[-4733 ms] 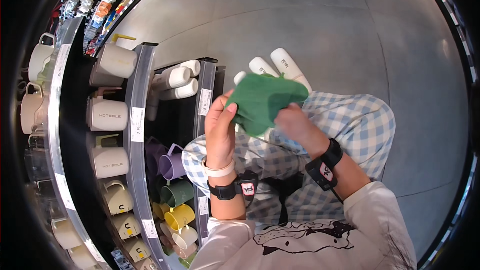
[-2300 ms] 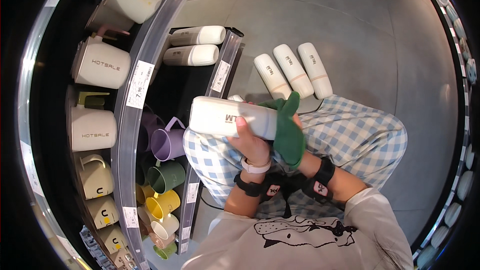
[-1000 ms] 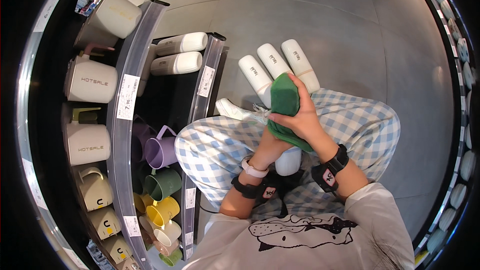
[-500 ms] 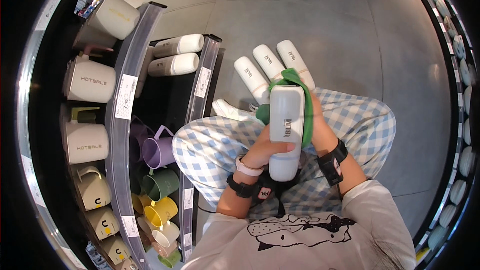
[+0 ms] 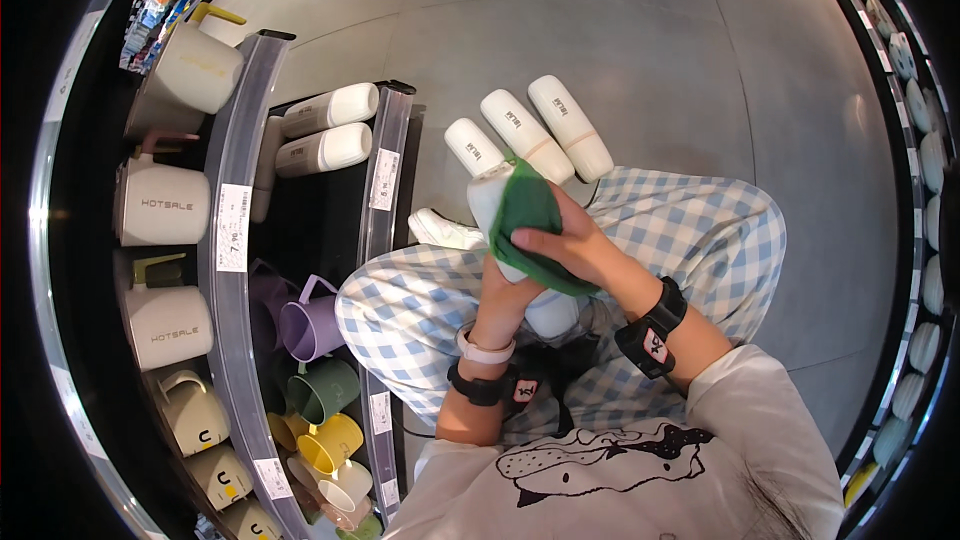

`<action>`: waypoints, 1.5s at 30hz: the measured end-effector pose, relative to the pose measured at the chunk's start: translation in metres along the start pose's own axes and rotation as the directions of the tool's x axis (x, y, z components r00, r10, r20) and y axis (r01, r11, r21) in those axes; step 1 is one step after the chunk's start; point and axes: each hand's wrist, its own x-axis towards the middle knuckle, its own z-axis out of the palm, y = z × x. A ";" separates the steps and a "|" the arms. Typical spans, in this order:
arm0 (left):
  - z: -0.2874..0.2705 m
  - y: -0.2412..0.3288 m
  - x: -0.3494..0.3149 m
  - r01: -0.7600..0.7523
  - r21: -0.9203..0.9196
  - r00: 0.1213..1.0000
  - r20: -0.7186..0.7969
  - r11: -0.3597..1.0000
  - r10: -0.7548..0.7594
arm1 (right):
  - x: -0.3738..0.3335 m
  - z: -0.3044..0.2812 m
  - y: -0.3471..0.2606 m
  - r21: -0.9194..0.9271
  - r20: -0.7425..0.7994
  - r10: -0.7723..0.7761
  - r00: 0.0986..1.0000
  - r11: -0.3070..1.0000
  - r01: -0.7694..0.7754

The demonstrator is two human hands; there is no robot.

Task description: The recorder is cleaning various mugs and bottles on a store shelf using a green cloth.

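Firmly held: one white bottle (image 5: 486,202), one green cloth (image 5: 535,225)

The bottle lies in front of me, between my hands over my lap, tilted with its upper end toward 11 o'clock. My left hand (image 5: 507,292) grips it from below, though those fingers are mostly hidden. My right hand (image 5: 583,240) is closed on the cloth, thumb on top, pressing it against the bottle's 3 o'clock side.

I judge the bottle light to moderate, stiff and smooth, so likely to twist or slide under fabric; I can't tell its material. A full wrap around its lower body should hold best. The cloth looks thin and limp, best pinned flat beneath thumb and fingers.

Three similar bottles (image 5: 525,136) lie on the floor (image 5: 620,50) from 11 to 1 o'clock; two more (image 5: 340,148) rest on the shelf (image 5: 375,200) toward 10.
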 end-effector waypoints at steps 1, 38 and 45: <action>0.000 0.000 0.001 0.018 -0.009 1.000 -0.007 1.000 -0.018 | 0.002 -0.001 0.001 -0.108 -0.007 0.051 0.999 0.993 -0.051; -0.010 -0.003 -0.008 0.062 -0.286 0.988 -0.119 0.956 -0.100 | 0.007 -0.006 0.001 0.136 0.217 0.235 0.947 0.954 -0.268; -0.023 0.000 -0.014 0.196 -0.494 0.969 -0.038 0.847 -0.246 | 0.002 -0.007 -0.001 0.456 0.295 0.224 0.929 0.821 -0.343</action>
